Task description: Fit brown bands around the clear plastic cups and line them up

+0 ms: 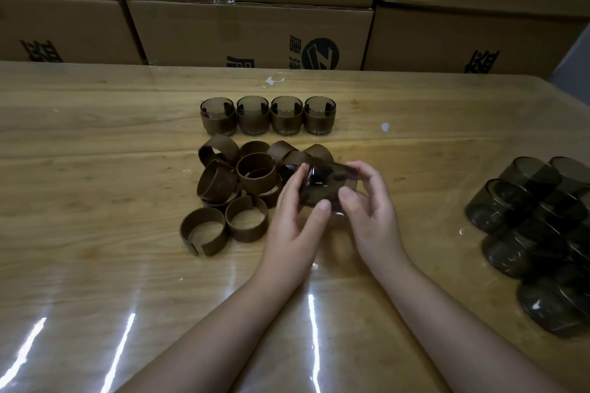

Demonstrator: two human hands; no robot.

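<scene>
Both hands hold one smoky clear cup [325, 183] tilted above the table. My left hand [295, 217] grips its left side with thumb and fingers. My right hand [370, 204] grips its right side. Whether a band is on this cup I cannot tell. A row of several banded cups [268, 115] stands upright in a line behind. Several loose brown bands [233, 188] lie in a heap left of my hands.
A pile of bare smoky cups [536, 233] lies on its side at the right edge of the wooden table [95, 169]. Stacked cardboard boxes [249, 32] form a wall along the table's far edge.
</scene>
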